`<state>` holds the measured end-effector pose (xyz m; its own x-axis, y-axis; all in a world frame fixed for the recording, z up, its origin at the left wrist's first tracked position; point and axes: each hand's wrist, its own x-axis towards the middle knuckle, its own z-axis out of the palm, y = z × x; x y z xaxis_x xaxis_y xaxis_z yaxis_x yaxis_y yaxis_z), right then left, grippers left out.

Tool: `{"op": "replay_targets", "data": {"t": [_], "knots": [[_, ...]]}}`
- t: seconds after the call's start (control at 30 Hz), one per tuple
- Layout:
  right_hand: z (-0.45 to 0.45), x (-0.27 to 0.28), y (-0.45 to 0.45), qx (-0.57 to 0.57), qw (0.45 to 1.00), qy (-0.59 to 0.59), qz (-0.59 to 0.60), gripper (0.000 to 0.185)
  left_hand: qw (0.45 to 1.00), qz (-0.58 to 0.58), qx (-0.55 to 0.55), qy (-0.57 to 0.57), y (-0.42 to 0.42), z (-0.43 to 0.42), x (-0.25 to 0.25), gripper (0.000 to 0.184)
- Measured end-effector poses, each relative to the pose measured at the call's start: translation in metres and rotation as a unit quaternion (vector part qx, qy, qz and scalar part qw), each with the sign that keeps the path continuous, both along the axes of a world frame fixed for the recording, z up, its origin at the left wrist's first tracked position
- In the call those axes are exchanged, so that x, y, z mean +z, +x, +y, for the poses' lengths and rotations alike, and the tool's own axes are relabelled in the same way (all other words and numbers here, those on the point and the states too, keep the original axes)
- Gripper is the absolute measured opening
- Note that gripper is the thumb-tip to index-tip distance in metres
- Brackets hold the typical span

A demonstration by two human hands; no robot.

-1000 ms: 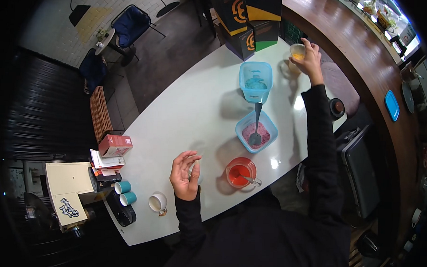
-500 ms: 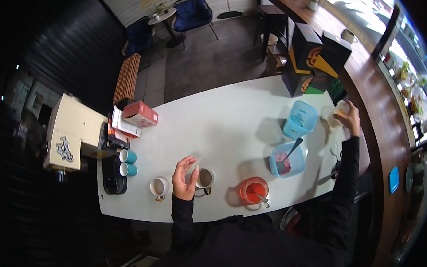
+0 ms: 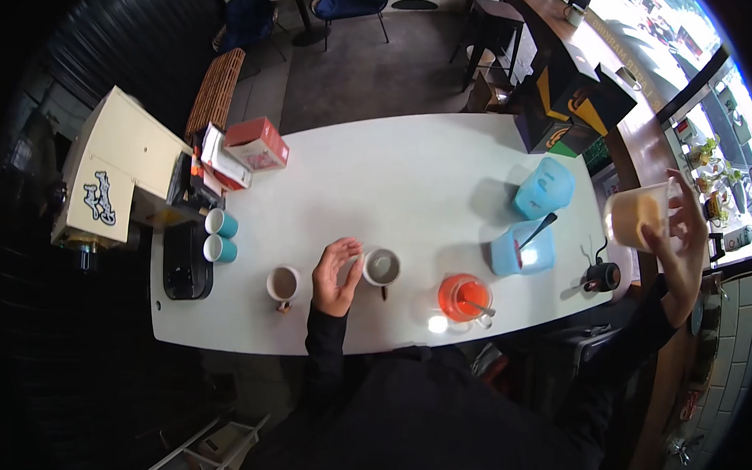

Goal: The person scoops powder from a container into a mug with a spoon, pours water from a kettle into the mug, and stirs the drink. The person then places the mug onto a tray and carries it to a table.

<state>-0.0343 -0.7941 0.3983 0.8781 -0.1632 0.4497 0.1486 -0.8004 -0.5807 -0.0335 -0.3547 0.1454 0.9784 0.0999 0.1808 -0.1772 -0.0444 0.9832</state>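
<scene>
My right hand [image 3: 681, 233] grips a clear plastic tub [image 3: 639, 215] with something tan inside, raised past the table's right end. Beside a grey-white mug [image 3: 381, 268], my left hand [image 3: 336, 275] hovers with curved fingers and the thumb apart, holding nothing. A second mug [image 3: 283, 284] with a light brown drink stands to its left. Right of the middle is a glass jug [image 3: 464, 298] of red liquid with a spoon in it. Behind it, a light blue tub [image 3: 522, 248] has a dark-handled utensil leaning inside, next to another light blue container [image 3: 545, 189].
A cream machine [image 3: 134, 156] stands at the left end of the white table [image 3: 378, 177], near two teal cups [image 3: 221, 235] and a red box [image 3: 257, 144]. Dark boxes [image 3: 567, 109] are stacked at the back right. A small black device [image 3: 602, 277] sits at the right edge.
My right hand has lifted the clear tub up and outward from the table's right side. My left hand stays beside the mug. The head view has shifted.
</scene>
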Motion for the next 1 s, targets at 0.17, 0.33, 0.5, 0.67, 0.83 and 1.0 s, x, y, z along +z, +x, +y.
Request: {"op": "replay_targets", "data": {"t": [0.17, 0.33, 0.5, 0.67, 0.83, 1.0], "knots": [[0.116, -0.012, -0.014, 0.160, 0.982, -0.076, 0.069, 0.078, 0.996, -0.029, -0.081, 0.009, -0.010, 0.024, 0.013, 0.043], [0.228, -0.071, -0.025, 0.263, 0.948, -0.041, 0.175, 0.080, 0.964, -0.063, -0.233, 0.117, -0.028, 0.057, 0.021, 0.072], [0.318, -0.149, -0.049, 0.292, 0.932, -0.068, 0.204, 0.089, 0.955, -0.040, -0.283, 0.085, -0.051, 0.076, 0.013, 0.087], [0.366, -0.203, -0.066, 0.259, 0.941, -0.059, 0.209, 0.089, 0.967, 0.035, -0.248, 0.052, -0.065, 0.088, -0.020, 0.086], [0.382, -0.230, -0.075, 0.202, 0.952, -0.066, 0.218, 0.084, 0.960, -0.042, -0.211, 0.181, -0.062, 0.096, -0.071, 0.083], [0.377, -0.240, -0.078, 0.176, 0.957, -0.012, 0.229, 0.088, 0.957, 0.007, -0.249, 0.149, -0.055, 0.091, -0.068, 0.077]]}}
